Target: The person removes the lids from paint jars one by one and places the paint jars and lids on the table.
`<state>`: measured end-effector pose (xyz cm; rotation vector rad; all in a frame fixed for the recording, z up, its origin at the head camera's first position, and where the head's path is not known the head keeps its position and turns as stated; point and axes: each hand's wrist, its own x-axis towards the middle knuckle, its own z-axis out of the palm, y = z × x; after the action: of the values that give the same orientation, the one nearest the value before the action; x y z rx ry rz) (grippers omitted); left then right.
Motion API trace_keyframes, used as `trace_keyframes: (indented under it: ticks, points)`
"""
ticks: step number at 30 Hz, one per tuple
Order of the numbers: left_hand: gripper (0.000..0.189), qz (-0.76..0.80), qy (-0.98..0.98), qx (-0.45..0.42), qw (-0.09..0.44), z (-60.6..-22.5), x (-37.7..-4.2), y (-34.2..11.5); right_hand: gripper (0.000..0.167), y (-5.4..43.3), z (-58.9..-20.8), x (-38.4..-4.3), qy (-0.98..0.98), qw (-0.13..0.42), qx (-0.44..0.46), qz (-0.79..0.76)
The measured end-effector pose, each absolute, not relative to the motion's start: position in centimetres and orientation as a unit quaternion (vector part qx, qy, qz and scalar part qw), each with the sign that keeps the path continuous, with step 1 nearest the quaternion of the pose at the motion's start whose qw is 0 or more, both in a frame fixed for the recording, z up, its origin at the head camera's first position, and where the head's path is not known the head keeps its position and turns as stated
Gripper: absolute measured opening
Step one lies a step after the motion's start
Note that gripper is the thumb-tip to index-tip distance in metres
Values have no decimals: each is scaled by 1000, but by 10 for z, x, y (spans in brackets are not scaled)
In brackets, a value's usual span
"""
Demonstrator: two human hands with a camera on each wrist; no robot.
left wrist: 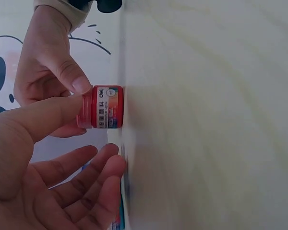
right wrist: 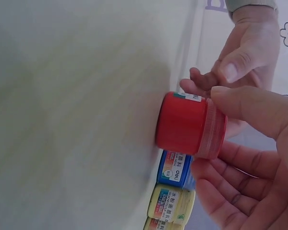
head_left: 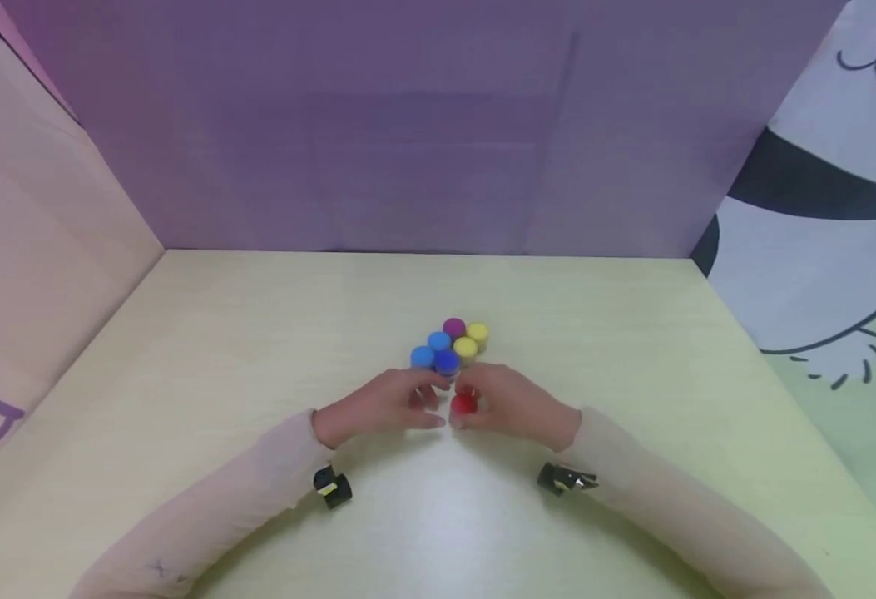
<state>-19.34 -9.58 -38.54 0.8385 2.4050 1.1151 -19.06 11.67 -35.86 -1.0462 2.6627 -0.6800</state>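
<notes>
A small red paint jar stands on the table in front of both hands, its label readable in the left wrist view. My right hand pinches the jar's lid between thumb and fingertips, as the right wrist view shows. Facing it from the other side, my left hand has its fingers spread and loosely bent around no object. Its thumb overlaps the lid in the left wrist view. Just beyond the hands is a dark blue jar.
Behind it, similar jars stand close together in two slanting rows: light blue jars, yellow jars and a purple jar. The pale table ends at a purple back panel, with printed panels at both sides.
</notes>
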Motion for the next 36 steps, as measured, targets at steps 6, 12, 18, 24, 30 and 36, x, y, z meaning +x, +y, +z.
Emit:
trace_keyframes:
  ticks: [6,12,18,24,30,36]
  points:
    - [43,412,836,288,220,-389,-192,-91,23,116,-360,-185,886,99,-382,-242]
    - [41,432,816,289,252,-392,-192,-86,24,116,-364,-180,883,84,-398,-235]
    - [43,432,815,277,268,-394,-190,-80,28,116,-363,-170,898,92,-370,-219]
    - [43,410,832,255,274,-395,-192,-76,33,115,-361,-166,917,98,-333,-196]
    - [41,407,832,273,261,-401,-205,-76,32,111,-363,-173,923,84,-327,-183]
    - [34,429,817,268,276,-417,-207,-79,34,105,-370,-172,928,105,-308,-182]
